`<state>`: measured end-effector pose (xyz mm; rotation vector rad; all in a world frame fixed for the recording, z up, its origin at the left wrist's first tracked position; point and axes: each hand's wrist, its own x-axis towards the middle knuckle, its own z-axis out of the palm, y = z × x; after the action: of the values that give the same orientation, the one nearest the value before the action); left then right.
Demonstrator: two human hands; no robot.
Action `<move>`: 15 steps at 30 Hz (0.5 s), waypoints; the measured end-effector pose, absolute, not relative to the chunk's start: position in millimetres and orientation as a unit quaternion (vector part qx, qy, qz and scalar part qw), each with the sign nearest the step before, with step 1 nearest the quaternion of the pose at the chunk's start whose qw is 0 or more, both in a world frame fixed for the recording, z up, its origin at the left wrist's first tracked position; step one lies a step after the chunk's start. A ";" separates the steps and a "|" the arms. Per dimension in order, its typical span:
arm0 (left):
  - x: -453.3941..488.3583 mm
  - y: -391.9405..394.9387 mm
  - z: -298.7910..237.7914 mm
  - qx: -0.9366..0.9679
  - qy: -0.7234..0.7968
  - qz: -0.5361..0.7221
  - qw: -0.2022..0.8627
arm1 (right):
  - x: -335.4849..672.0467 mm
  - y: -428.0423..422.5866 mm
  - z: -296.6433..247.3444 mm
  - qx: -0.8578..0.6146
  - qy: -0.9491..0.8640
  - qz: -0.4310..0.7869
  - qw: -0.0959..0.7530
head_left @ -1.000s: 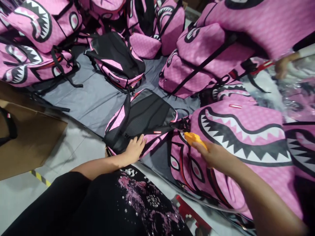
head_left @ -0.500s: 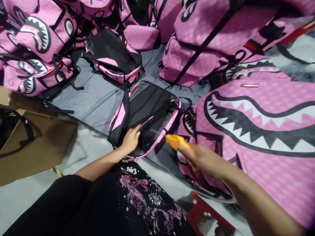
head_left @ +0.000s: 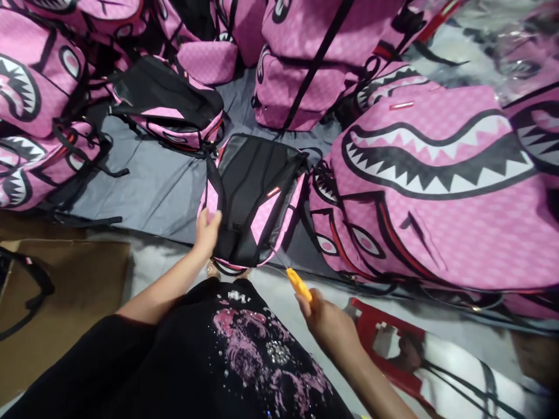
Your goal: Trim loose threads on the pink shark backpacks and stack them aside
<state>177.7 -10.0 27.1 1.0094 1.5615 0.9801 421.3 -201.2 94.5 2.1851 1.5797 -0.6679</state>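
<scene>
A pink backpack [head_left: 255, 201] lies back-side up in front of me, its black padded panel and straps showing. My left hand [head_left: 206, 231] is closed on its near left edge. My right hand [head_left: 325, 320] holds a small orange cutter [head_left: 299, 284], its tip pointing at the backpack's near corner, close to it but apart. A large pink backpack with a shark-mouth print [head_left: 432, 186] lies to the right of it.
Several more pink shark-print backpacks [head_left: 26, 93] are piled at the left, back and right on a grey sheet [head_left: 148, 186]. Brown cardboard [head_left: 78, 285] lies on the floor at left. A red plastic stool [head_left: 384, 343] stands at lower right. My black-clad lap fills the bottom.
My left hand has shifted from the backpack's black panel to its near left edge and the bag has turned more upright toward me. My right hand with the cutter has drawn back and down.
</scene>
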 end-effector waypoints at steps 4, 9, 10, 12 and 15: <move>135.1 9.5 22.0 0.133 0.674 0.376 0.622 | 383.6 -225.8 49.6 0.785 0.555 -0.199 0.190; 124.8 36.0 19.1 0.065 0.623 0.316 0.713 | 372.4 -188.4 -10.0 0.796 0.584 -0.098 0.123; 125.5 37.7 18.9 0.055 0.603 0.315 0.731 | 371.8 -182.1 -19.4 0.798 0.585 -0.087 0.113; 127.5 37.2 16.8 0.036 0.564 0.324 0.759 | 371.3 -175.9 -33.9 0.801 0.587 -0.069 0.100; 129.4 30.8 8.4 0.015 0.523 0.348 0.777 | 372.6 -177.6 -45.4 0.801 0.589 -0.051 0.092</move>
<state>129.4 30.8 8.4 0.0328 1.1321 0.7533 372.6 -177.6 -45.4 2.3803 1.7497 -0.1526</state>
